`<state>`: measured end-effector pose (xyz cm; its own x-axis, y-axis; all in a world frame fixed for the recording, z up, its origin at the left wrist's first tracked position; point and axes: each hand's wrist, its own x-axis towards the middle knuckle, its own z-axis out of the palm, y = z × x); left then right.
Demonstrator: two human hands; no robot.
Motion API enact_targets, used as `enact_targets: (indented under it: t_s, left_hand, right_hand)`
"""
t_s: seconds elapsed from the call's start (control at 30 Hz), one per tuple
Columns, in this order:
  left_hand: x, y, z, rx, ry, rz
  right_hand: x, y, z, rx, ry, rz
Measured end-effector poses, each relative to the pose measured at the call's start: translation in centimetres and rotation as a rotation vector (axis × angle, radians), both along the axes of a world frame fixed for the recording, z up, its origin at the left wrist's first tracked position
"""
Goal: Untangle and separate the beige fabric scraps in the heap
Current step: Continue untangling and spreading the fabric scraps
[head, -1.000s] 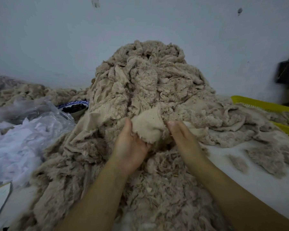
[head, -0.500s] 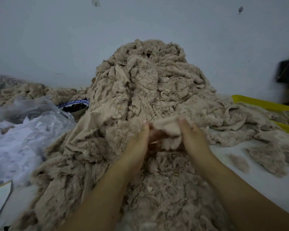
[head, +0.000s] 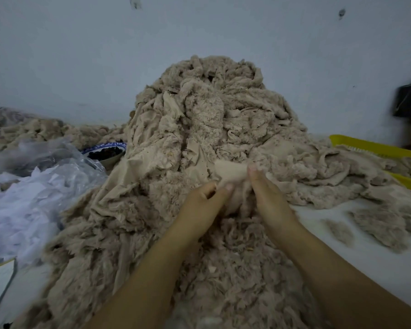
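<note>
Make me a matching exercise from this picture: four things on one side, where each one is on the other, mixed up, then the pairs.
1 blue-patterned ceramic bowl
2 yellow plastic tray
3 black bag
4 smooth beige fabric scrap

A against the wall, far right
B held between left hand and right hand
C left of the tall beige fabric heap
D right of the heap, partly under fabric

Pairs: 1-C, 2-D, 3-A, 4-B
</note>
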<state>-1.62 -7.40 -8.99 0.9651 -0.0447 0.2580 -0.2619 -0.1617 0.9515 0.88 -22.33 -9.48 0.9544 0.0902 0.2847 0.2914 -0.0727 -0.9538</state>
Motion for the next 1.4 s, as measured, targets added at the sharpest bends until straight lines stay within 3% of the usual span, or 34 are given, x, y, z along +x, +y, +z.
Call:
enact_targets:
  t_s: [0.1, 0.2, 0.4, 0.53, 0.7, 0.9, 1.03, 1.17, 1.3, 1.4]
  left_hand:
    - [0.1, 0.5, 0.5, -0.242, 0.13, -0.044]
    - [0.2, 0.6, 0.8, -0.31, 0.098, 0.059]
    - [0.9, 1.1, 0.7, -0.449, 0.069, 0.221]
    - [1.1, 1.4, 0.9, -0.586, 0.122, 0.131]
    - [0.5, 0.1, 0.5, -0.337, 0.233, -0.044]
    - [0.9, 0.4, 0.5, -0.464, 0.218, 0.155]
    - [0.8, 0.2, 0.5, -0.465, 0.234, 0.178]
    - [0.5, 0.1, 0.6, -0.377, 0.189, 0.126]
    - [0.1, 0.1, 0.5, -0.356, 0.194, 0.122]
    - [-0.1, -0.1, 0.7, -0.35, 0.211, 0.157]
  right_hand:
    - [-0.6, 0.2, -0.3, -0.209, -0.051, 0.093]
    - [-0.2, 0.4, -1.2, -0.365, -0.111, -0.025]
    - [0.5, -0.7, -1.0, -0.281, -0.08, -0.128]
    - [0.5, -0.6, -0.7, -0.088, -0.05, -0.094]
    - [-0.4, 0.4, -0.5, -0.13, -0.092, -0.049]
    - [-0.1, 0.3, -1.0, -0.289, -0.118, -0.074]
    - [0.2, -0.2, -1.1, -0.36, 0.054, -0.177]
    - [-1.1, 0.5, 0.3, -0.146, 0.007, -0.051]
    - [-1.4, 0.9, 0.2, -0.284, -0.034, 0.041]
    - [-0.8, 0.9, -0.1, -0.256, -0.012, -0.062]
